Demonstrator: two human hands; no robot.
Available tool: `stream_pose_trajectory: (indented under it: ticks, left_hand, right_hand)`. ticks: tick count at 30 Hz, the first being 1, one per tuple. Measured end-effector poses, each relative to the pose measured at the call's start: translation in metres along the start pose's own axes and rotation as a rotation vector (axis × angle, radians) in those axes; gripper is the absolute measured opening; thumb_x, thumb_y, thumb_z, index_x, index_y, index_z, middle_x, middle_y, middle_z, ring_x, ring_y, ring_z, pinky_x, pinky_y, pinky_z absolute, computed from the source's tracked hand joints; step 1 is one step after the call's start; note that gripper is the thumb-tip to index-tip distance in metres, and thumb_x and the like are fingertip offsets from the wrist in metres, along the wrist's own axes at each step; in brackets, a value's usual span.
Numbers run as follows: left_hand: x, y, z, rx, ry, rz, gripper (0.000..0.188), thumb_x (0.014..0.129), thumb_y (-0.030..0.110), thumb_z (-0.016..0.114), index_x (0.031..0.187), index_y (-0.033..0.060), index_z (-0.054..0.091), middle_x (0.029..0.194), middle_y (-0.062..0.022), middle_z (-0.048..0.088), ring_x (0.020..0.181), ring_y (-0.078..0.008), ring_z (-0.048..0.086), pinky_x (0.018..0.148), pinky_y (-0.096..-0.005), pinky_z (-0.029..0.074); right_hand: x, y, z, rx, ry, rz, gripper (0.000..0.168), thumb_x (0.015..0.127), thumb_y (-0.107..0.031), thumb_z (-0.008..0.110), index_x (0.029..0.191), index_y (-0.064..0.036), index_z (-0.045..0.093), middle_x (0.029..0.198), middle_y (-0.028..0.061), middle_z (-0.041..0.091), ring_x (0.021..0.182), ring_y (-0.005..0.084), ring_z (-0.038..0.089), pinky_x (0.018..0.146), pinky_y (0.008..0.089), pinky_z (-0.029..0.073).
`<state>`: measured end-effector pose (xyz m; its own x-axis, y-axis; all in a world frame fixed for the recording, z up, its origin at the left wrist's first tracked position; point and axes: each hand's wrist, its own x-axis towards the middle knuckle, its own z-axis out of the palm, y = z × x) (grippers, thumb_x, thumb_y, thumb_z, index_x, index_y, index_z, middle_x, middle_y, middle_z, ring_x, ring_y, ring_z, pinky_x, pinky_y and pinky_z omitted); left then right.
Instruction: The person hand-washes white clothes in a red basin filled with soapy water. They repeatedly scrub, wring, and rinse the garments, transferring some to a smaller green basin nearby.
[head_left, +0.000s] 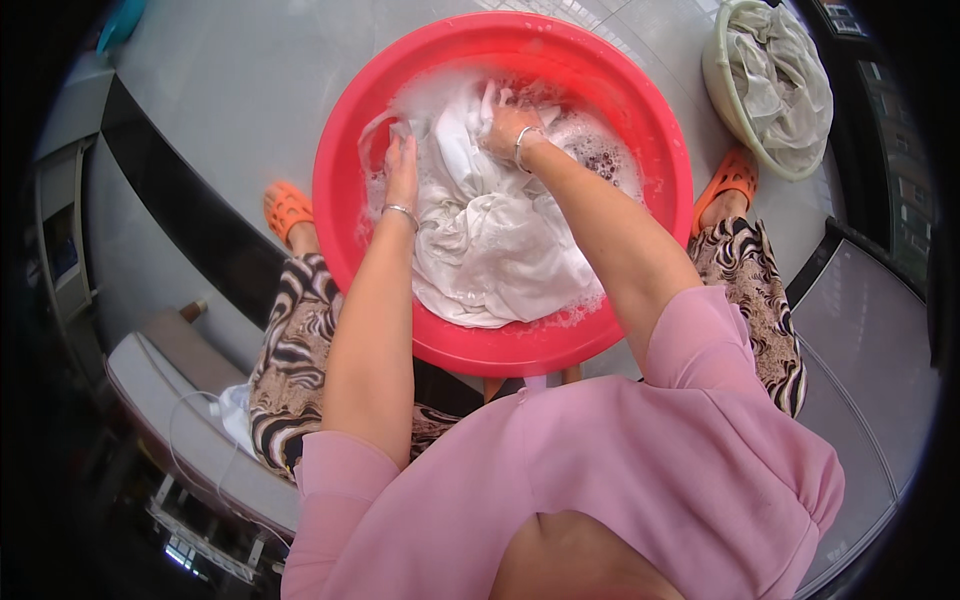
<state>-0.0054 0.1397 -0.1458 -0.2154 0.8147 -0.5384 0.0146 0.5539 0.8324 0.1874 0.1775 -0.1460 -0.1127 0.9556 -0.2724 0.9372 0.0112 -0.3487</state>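
Note:
In front of me is a round red plastic basin (664, 169) of sudsy water. A soaked white cloth (495, 247) is bunched up inside, with a twisted fold running toward the far side. My right hand (514, 126), a silver bangle at its wrist, is curled over the far end of that fold and grips it; suds and cloth partly hide the fingertips. My left hand (402, 176), also with a bangle, lies along the cloth's left side, fingers straight and pointing away from me. Whether those fingers pinch any cloth is unclear.
A pale green tub (716, 82) of wet whitish cloth stands on the tiled floor (232, 90) at far right. My feet, in orange clogs (287, 210), flank the basin. At left are a light cushioned seat (180, 405) and a thin white cord (174, 420).

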Motion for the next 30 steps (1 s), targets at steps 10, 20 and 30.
stream_pose_trajectory:
  ticks: [10,20,30]
  left_hand:
    - [-0.142,-0.030,0.036,0.498,-0.213,0.348,0.043,0.092,0.039,0.048,0.093,-0.0010,0.062,0.098,-0.0162,0.063,0.088,-0.0353,0.056,0.081,-0.0412,0.043]
    - [-0.163,-0.095,0.024,0.949,-0.092,0.717,0.030,0.081,0.031,0.056,0.092,0.0036,0.055,0.100,-0.0175,0.052,0.091,-0.0324,0.052,0.084,-0.0465,0.040]
    - [-0.043,-0.057,0.038,1.310,-0.306,0.358,0.040,0.084,0.044,0.057,0.100,0.0088,0.068,0.105,-0.0182,0.065,0.097,-0.0325,0.060,0.087,-0.0433,0.045]
  right_hand:
    - [-0.135,0.060,-0.033,1.107,-0.429,0.107,0.035,0.085,-0.033,0.055,0.107,-0.008,0.065,0.117,0.0217,0.060,0.108,0.0350,0.056,0.093,0.0411,0.044]
    - [-0.233,0.018,0.112,0.288,0.216,0.105,0.045,0.087,-0.033,0.054,0.132,-0.026,0.051,0.123,0.0194,0.049,0.118,0.0381,0.042,0.105,0.0561,0.025]
    - [-0.043,0.097,-0.001,0.368,-0.622,-0.112,0.032,0.094,-0.027,0.043,0.096,-0.007,0.068,0.099,0.0182,0.067,0.090,0.0347,0.064,0.083,0.0410,0.050]
